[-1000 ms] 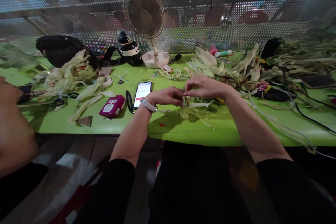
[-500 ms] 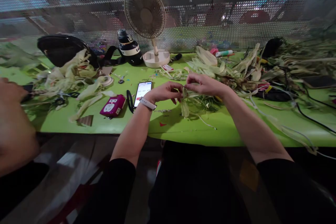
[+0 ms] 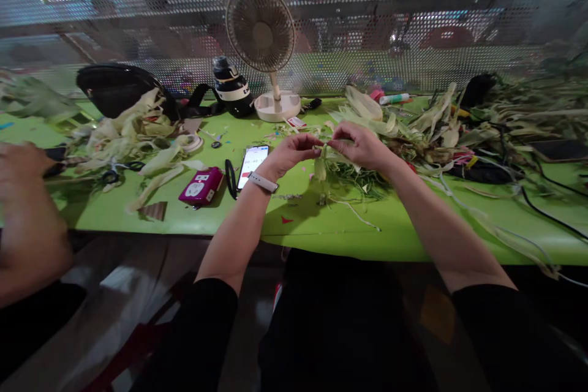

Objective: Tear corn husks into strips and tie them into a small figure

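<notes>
Between my two hands hangs a small pale-green corn husk bundle [image 3: 321, 173], its lower end just above the green table. My left hand [image 3: 296, 153], with a light watch band on the wrist, pinches its top from the left. From the right, the fingertips of my right hand [image 3: 353, 144] close on the same top end. The exact grip of the fingertips is too small to make out. Right behind the bundle lies a heap of thin green shreds [image 3: 362, 180], partly under my right hand. A thin white string [image 3: 353, 211] lies on the table beside it.
A white fan [image 3: 271, 43] and dark bottle [image 3: 233, 89] stand at the back. To the left are a phone [image 3: 252, 162], magenta box [image 3: 201, 187], scissors [image 3: 110, 176] and husks [image 3: 126, 128]. Husks and cables lie right. Another person's arm [image 3: 27, 214] reaches in at far left.
My fingers have shifted on the top of the husk bundle, with the left fingers now straighter. The view has moved slightly, and the other person's hand at far left has moved.
</notes>
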Demonstrator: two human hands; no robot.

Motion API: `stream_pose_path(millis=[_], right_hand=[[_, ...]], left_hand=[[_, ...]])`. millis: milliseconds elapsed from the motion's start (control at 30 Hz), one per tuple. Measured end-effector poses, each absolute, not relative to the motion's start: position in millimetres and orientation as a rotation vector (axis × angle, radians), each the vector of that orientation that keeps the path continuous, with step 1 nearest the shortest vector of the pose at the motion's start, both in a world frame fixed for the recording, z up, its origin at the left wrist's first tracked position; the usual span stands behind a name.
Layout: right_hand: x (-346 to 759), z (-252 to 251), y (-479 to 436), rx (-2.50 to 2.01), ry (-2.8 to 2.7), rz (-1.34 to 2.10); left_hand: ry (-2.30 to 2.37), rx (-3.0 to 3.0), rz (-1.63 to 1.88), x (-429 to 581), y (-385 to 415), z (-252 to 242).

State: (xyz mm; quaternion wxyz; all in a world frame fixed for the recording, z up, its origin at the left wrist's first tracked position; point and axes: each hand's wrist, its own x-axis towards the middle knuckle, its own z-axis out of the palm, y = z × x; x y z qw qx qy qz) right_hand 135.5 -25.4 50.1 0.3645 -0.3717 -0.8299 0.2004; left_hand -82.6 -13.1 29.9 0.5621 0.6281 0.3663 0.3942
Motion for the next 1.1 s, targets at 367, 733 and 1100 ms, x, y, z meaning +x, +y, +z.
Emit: stream_pose_path(millis=[367,733,1100], right_hand=[[133,41,-13,-0.985,-1.986,0.581],[129,29,-8,-1.096,-1.969,0.449],[119,25,-26,-1.259,-2.063,0.170]], left_hand=[[0.898,1.593,1.055,-76,-17,32],[0.966,1.560,1.325,-60,-20,24],[1.118,1.222,1.290,-46,-31,23]])
